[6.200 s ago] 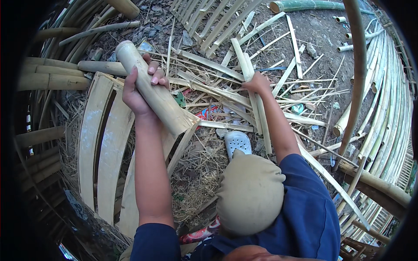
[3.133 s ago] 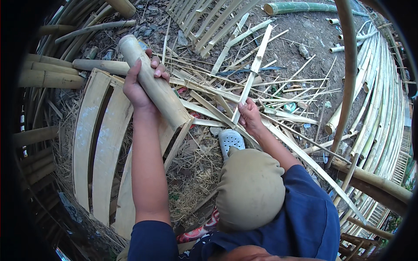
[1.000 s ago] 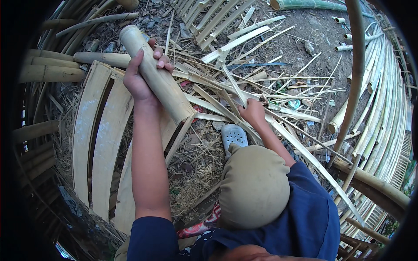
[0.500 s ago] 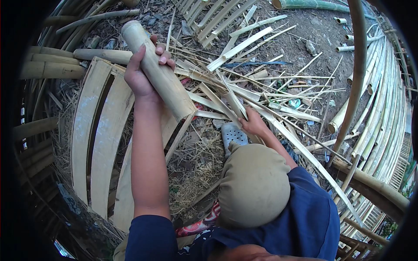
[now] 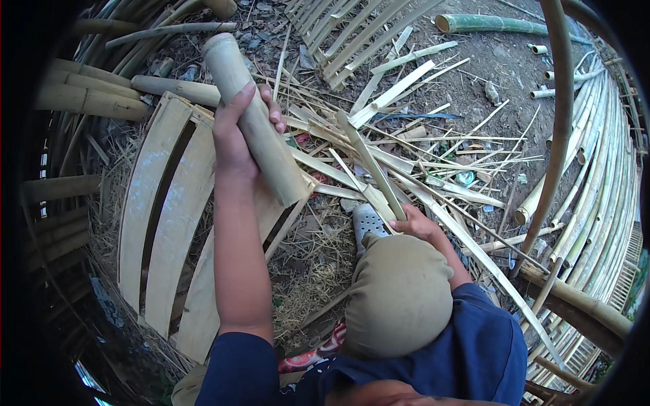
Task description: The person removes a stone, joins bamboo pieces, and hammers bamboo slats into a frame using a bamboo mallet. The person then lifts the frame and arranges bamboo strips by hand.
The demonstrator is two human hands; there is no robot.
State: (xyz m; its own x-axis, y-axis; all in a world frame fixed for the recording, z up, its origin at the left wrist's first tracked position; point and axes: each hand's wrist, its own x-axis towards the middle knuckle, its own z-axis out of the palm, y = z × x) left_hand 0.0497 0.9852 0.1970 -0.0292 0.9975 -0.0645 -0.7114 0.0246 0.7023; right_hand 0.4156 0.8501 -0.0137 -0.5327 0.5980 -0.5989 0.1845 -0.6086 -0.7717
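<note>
My left hand (image 5: 238, 128) grips a thick, pale bamboo tube (image 5: 257, 128) held up at a slant above the ground. My right hand (image 5: 420, 227) is closed around the near end of a long split bamboo strip (image 5: 369, 162), which rises away from me over the pile of strips. My right knee, in khaki cloth (image 5: 396, 298), sits just below that hand. A grey perforated clog (image 5: 365, 220) shows between the knee and the tube.
Wide flattened bamboo slats (image 5: 169, 223) lie under my left arm. Loose split strips (image 5: 420, 169) and dry straw litter the dirt. Whole bamboo poles (image 5: 88, 101) are stacked at left; bent green poles (image 5: 596, 183) curve along the right. A green pole (image 5: 501, 26) lies far back.
My right hand has drawn back toward my knee, pulling a split strip out of the pile and tilting it up. The left hand keeps the bamboo tube in nearly the same place.
</note>
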